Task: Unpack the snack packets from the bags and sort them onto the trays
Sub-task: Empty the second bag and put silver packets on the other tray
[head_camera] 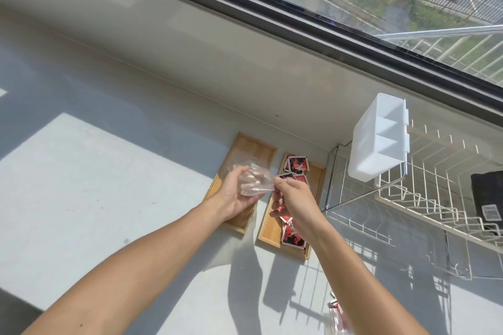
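Note:
Two wooden trays lie side by side on the grey counter. The left tray [253, 148] shows bare wood at its far end. The right tray [317, 179] holds several red and black snack packets [298, 164], some at its far end and some near its front. Above the left tray, my left hand [236, 194] grips a clear plastic bag [254, 181] with pale contents. My right hand [292, 200] pinches the bag's right edge, and a red packet shows under its palm.
A white wire dish rack [424, 198] stands to the right with a white divided plastic caddy [381, 141] hung on it. A black item [487, 201] lies in the rack. Another bag with red packets [336, 313] lies at the bottom. A window ledge runs behind.

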